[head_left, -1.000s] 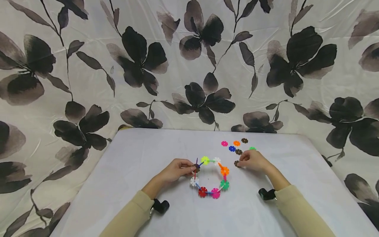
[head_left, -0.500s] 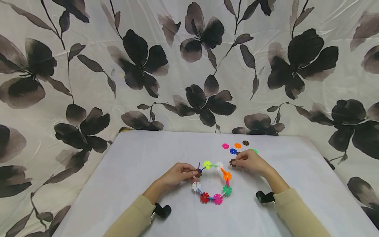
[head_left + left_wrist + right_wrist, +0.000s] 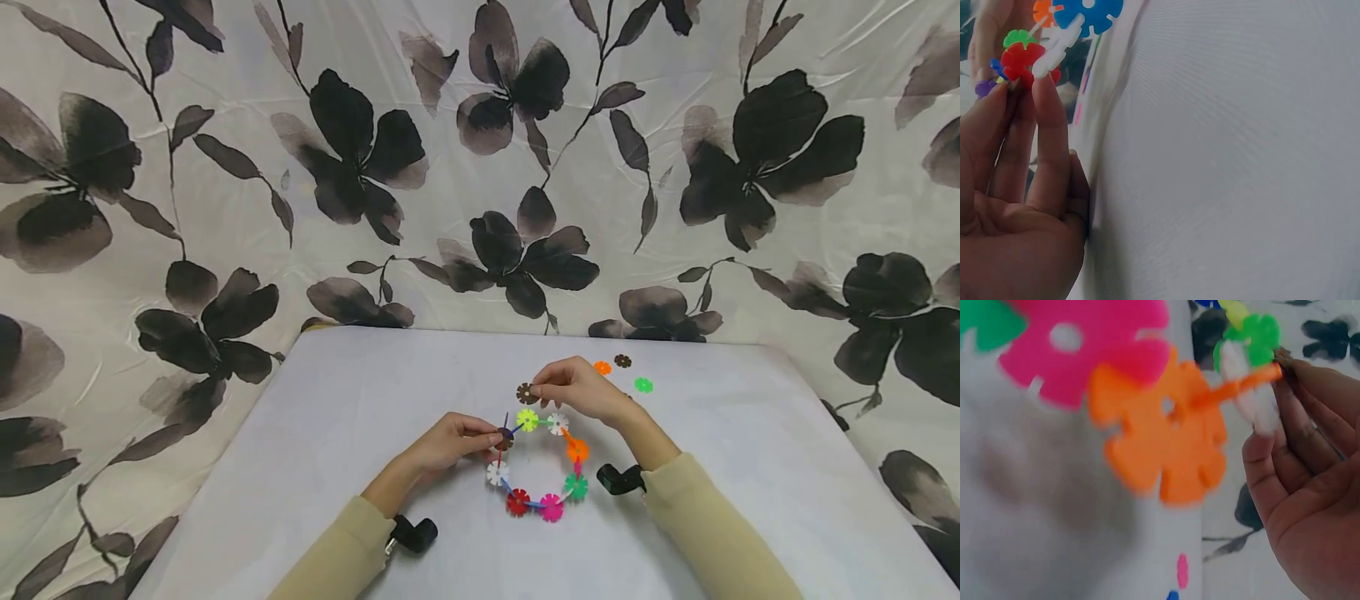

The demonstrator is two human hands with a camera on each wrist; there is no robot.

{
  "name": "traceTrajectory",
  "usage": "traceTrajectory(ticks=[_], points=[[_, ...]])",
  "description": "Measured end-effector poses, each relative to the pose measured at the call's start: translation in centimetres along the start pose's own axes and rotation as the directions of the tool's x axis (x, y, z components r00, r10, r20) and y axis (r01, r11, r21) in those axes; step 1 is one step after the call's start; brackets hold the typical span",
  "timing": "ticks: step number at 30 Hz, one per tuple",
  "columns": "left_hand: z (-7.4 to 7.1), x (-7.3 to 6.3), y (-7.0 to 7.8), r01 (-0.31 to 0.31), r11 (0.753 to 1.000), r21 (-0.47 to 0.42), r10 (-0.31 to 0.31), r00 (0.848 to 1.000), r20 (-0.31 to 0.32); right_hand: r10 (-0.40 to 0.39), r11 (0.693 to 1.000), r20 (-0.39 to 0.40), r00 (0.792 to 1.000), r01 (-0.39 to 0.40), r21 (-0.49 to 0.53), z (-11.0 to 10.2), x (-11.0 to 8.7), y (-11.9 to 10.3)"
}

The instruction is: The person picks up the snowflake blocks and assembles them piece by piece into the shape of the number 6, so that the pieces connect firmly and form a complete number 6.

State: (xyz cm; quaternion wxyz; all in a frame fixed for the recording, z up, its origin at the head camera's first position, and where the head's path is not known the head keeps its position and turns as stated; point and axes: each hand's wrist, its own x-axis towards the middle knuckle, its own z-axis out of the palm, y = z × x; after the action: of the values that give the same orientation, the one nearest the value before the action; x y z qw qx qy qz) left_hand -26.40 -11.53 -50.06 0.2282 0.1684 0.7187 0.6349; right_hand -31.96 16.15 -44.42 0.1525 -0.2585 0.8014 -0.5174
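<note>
Flowered curtain (image 3: 225, 67), white table (image 3: 360, 375), disc ring (image 3: 518, 502)

We list: one curtain, cut off at top and sides. One table, near edge out of view. One ring of coloured flower discs, between the hands; whether all of it touches the table we cannot tell. One left hand (image 3: 446, 446), thumb and fingertips pinching a dark disc (image 3: 504, 438) on the ring's left side, partly covered. One right hand (image 3: 585, 387), fingertips clamped on a brown disc (image 3: 526, 393) just beyond the ring, barely discernible in the right wrist view. Loose discs (image 3: 643, 385): green, orange and brown clear, another almost hidden by the right arm.
</note>
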Motion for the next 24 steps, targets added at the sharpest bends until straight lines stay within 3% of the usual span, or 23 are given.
traceTrajectory(ticks=[6,24], points=[[0.1,0.1,-0.2,0.009,1.0,-0.004,-0.009,1.0,-0.014,-0.035,0.999,0.033,0.999,0.035,-0.021,1.0,1.1,-1.0],[0.2,0.2,-0.1,0.007,0.999,-0.038,-0.008,1.0,-0.019,-0.08,0.992,0.072,0.994,0.087,-0.095,1.2,1.1,-1.6]])
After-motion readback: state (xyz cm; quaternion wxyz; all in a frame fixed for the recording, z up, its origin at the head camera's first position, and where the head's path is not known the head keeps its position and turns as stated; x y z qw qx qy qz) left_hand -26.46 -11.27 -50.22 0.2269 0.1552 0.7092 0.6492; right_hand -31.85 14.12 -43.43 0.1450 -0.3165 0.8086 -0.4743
